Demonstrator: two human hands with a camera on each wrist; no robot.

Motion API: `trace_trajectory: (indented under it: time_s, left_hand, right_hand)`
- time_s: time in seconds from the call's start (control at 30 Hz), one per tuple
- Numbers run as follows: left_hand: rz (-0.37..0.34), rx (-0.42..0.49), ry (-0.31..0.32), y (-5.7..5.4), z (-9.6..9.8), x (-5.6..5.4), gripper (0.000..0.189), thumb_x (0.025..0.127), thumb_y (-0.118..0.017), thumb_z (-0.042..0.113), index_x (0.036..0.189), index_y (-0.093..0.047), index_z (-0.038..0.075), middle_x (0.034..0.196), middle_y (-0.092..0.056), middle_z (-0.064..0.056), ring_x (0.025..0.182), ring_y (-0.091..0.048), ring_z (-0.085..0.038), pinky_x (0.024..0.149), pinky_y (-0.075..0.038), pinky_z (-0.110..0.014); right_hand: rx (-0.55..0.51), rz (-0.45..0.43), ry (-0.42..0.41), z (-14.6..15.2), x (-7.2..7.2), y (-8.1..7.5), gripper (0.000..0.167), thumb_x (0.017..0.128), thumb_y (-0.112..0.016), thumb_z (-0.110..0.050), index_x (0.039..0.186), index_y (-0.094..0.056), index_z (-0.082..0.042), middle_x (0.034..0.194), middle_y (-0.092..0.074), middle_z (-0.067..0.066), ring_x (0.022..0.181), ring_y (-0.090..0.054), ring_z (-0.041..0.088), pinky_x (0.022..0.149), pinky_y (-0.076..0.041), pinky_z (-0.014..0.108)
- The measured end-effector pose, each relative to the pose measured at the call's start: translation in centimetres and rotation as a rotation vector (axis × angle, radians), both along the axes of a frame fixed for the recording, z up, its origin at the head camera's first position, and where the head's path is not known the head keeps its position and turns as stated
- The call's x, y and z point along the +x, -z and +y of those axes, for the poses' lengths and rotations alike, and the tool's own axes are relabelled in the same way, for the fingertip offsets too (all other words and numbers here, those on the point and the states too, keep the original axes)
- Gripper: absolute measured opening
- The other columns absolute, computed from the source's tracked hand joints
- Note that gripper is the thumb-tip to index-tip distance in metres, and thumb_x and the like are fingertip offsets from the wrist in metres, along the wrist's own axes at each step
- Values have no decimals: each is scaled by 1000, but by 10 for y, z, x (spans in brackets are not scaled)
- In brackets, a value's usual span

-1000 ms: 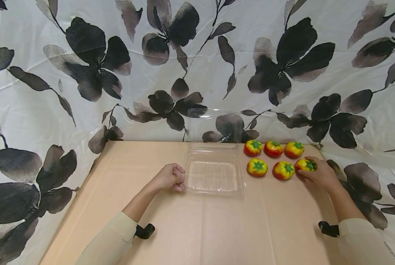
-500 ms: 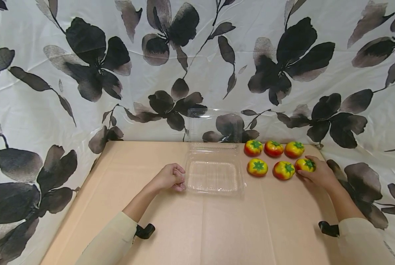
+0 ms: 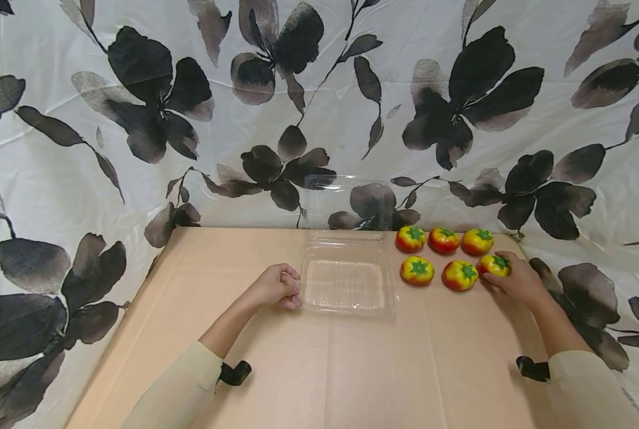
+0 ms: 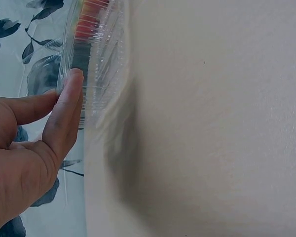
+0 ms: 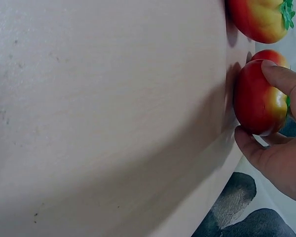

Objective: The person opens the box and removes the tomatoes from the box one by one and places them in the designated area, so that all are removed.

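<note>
A clear plastic clamshell container [image 3: 346,286] lies with its lid [image 3: 348,202] raised at the back. My left hand [image 3: 276,287] pinches its left rim between thumb and fingers, which the left wrist view shows close up against the container's edge [image 4: 101,74]. At the right, my right hand [image 3: 520,279] grips a red and yellow tomato [image 3: 493,266] with a green star-shaped top. In the right wrist view, the thumb and fingertips press opposite sides of this tomato [image 5: 256,98]; the palm side is partly out of frame.
More tomatoes of the same kind, among them a front one [image 3: 417,271] and a back one [image 3: 443,241], stand in two rows right of the container. Behind the tan tabletop [image 3: 276,369] hangs a white cloth [image 3: 362,131] with dark flowers.
</note>
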State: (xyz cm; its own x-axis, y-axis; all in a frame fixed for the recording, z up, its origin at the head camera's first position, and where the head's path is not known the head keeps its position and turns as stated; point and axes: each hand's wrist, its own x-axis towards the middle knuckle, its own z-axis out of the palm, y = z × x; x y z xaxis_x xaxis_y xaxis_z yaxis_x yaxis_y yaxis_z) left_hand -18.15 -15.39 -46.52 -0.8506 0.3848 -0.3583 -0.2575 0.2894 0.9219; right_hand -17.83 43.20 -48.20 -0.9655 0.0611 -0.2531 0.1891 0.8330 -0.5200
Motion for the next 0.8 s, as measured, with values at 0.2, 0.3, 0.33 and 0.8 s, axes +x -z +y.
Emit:
trace_trajectory:
  time_s: [0.2, 0.3, 0.33, 0.8]
  left_hand:
    - [15, -14, 8, -1, 0, -1, 29, 96, -58, -11, 122, -48, -14, 84, -68, -18, 67, -74, -22, 63, -66, -31]
    - [23, -20, 9, 0, 0, -1, 29, 96, -60, -11, 122, -48, -14, 84, -68, -18, 67, -73, -22, 62, -66, -31]
    - [20, -18, 7, 0, 0, -1, 29, 95, -60, -11, 122, -48, -14, 84, -67, -18, 67, -73, -22, 62, -66, -31]
    - [10, -11, 8, 1, 2, -1, 30, 95, -59, -11, 123, -48, -14, 83, -67, -17, 68, -74, -22, 63, -66, -33]
  right_hand:
    - [11, -15, -28, 3, 0, -1, 93, 99, -64, -52, 151, -23, 13, 143, -34, 44, 123, -39, 60, 110, -35, 78]
    - [6, -30, -25, 3, 1, -1, 97, 98, -63, -55, 153, -20, 14, 144, -32, 44, 125, -38, 61, 110, -35, 78]
    - [2, -33, -23, 3, 1, -1, 98, 98, -63, -55, 153, -19, 14, 145, -31, 44, 125, -37, 61, 110, -35, 78]
    - [-30, -49, 18, 1, 3, -1, 103, 99, -64, -53, 157, -9, 12, 148, -25, 46, 129, -33, 61, 111, -32, 79]
